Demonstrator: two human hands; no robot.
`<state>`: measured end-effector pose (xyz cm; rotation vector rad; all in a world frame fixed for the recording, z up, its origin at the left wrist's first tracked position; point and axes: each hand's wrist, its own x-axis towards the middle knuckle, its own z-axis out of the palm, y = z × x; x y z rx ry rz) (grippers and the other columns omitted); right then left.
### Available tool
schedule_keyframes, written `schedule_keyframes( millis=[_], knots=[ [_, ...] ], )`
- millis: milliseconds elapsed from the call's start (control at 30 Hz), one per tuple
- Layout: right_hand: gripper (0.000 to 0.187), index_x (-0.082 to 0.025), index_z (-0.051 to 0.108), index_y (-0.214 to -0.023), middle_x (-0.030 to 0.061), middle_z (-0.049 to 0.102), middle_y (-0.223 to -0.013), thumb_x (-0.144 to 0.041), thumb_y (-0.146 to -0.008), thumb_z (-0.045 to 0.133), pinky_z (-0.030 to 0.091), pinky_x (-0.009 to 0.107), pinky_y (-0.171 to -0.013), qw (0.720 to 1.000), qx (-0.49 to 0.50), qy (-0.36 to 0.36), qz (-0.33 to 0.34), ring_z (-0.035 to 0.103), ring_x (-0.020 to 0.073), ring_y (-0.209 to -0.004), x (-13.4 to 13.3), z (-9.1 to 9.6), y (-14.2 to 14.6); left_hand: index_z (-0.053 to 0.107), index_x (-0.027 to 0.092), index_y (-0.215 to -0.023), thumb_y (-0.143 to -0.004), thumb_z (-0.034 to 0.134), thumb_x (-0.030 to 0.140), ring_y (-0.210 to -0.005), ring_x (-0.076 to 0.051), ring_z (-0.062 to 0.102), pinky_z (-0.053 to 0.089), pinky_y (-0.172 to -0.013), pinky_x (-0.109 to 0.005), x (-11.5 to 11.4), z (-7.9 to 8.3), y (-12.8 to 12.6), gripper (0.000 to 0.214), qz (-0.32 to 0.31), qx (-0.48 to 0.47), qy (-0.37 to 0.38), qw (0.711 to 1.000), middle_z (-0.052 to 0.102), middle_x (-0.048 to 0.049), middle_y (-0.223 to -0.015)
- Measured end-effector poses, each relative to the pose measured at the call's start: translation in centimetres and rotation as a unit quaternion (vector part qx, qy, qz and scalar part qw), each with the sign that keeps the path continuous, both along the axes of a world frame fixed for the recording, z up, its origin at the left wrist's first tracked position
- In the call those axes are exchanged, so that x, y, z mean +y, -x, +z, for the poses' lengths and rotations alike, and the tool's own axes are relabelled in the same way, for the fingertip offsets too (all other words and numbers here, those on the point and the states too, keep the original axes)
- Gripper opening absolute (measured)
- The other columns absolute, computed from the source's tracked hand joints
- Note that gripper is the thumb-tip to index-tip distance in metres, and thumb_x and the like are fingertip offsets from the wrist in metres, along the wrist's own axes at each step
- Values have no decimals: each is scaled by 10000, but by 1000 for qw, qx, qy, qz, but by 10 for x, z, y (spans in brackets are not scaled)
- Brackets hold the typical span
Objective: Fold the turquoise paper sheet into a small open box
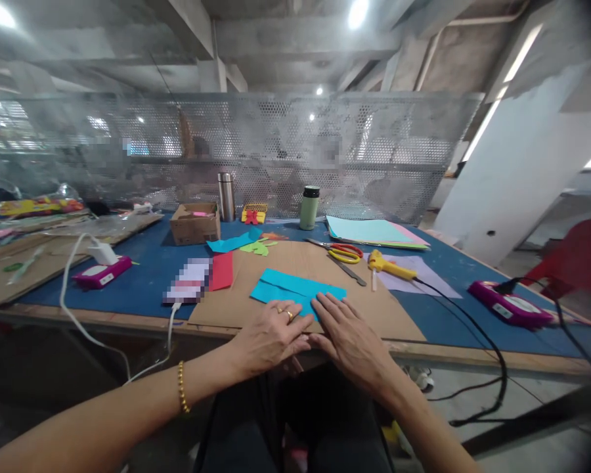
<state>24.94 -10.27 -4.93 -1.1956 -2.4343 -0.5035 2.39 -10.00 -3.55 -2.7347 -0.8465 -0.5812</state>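
the folded turquoise paper sheet [295,288] lay on the brown cardboard mat [374,302]. left hand [268,335] and right hand [347,335] pressed it flat, fingers extended, clasping nothing; uneven pressure could have slid it askew.

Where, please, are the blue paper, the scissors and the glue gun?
blue paper [295,289]: head view, middle of the sheet.
scissors [331,247]: head view, where blades meet handles.
glue gun [387,266]: head view, yellow body.

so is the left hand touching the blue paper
Touching. The head view shows the left hand lying flat, its fingers resting on the near edge of the blue paper with no gap visible.
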Motion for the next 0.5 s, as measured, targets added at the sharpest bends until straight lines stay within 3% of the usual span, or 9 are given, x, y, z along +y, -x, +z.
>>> schedule_keyframes(
  millis=[67,167,233,367,500],
  knots=[
    [618,-123,492,-1438,162,514,-1475,-545,-993,412,366,524,-1136,1000,-17,10,-7,432,309,-1394,2,-5,1,492,156,-1359,-981,483,482,-1256,-283,530,425,-1052,-436,2,1,2,500,5,-5,17,1000,578,-150,-1333],
    [643,-117,492,-1442,165,494,-1490,-564,-986,415,364,533,-1139,1000,-20,9,-10,426,317,-1400,3,-6,-2,367,69,-1470,-799,588,728,-1429,-390,338,301,-1159,-521,12,7,8,966,37,2,49,998,394,-253,-1520],
    [651,-120,488,-1448,165,492,-1491,-570,-982,421,366,534,-1139,1000,-21,5,-8,430,317,-1398,3,-5,-3,291,69,-1522,-667,575,859,-1486,-439,177,211,-1187,-572,20,13,12,1198,69,29,101,992,239,-273,-1594],
    [656,-116,483,-1451,163,464,-1511,-572,-986,406,361,535,-1144,999,-31,4,-8,415,322,-1409,2,-4,-3,197,129,-1575,-642,506,918,-1496,-453,0,135,-1188,-613,27,25,17,1261,118,84,233,962,55,-238,-1633],
    [686,-99,492,-1441,180,478,-1497,-596,-976,409,374,551,-1133,999,-30,19,-4,415,337,-1406,1,0,-3,137,140,-1588,-690,497,892,-1493,-437,-85,105,-1179,-637,29,26,18,1225,117,91,263,953,-18,-222,-1635]
  ],
)
